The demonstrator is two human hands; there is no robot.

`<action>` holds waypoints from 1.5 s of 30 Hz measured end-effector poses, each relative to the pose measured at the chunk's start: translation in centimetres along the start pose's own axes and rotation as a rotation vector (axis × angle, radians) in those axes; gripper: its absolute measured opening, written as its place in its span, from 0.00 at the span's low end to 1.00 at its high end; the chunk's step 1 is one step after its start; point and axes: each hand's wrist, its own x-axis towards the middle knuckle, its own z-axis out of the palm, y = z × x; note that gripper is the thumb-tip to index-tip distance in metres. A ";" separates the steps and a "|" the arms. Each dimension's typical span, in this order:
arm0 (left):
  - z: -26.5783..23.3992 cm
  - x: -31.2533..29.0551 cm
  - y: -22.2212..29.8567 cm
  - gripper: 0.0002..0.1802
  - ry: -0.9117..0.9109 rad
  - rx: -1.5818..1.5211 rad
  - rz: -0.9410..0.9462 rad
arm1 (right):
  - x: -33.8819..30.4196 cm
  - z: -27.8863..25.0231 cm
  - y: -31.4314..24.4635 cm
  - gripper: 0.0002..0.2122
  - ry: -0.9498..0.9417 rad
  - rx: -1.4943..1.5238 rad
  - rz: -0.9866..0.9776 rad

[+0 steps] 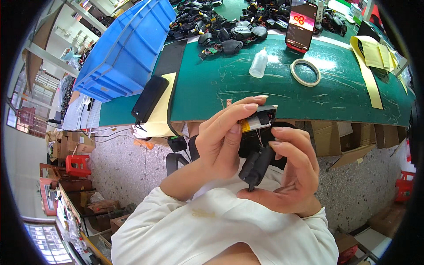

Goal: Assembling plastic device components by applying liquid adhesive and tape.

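Observation:
Between the fingers and thumb of my left hand (223,139) is a small black device part with a silver battery pack (259,120), yellow tape showing at its end. Thin wires run down from it to a black plastic housing (257,166). My right hand (296,170) grips that housing, thumb at its lower end and fingers curled by its upper end. Both pieces are apart, held up in front of the table's near edge. Part of each piece is hidden behind my fingers.
The green table (203,92) carries a blue crate (121,53), a black power adapter (150,98), a squeeze bottle (259,64), a tape roll (305,73), a propped phone (300,26) and yellow sheets (375,57). Black devices (232,33) pile up at the back. Cardboard boxes (340,141) stand below.

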 end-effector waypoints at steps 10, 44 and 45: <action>0.4 0.4 0.1 0.19 -0.031 0.005 0.121 | -1.8 1.1 3.8 0.43 0.119 0.030 -0.135; 1.1 0.2 -0.2 0.17 -0.026 -0.128 0.165 | -2.5 2.0 3.8 0.34 0.270 -0.085 -0.227; 0.7 0.0 -0.1 0.24 -0.148 -0.157 0.126 | -2.6 2.0 3.9 0.35 0.269 -0.092 -0.230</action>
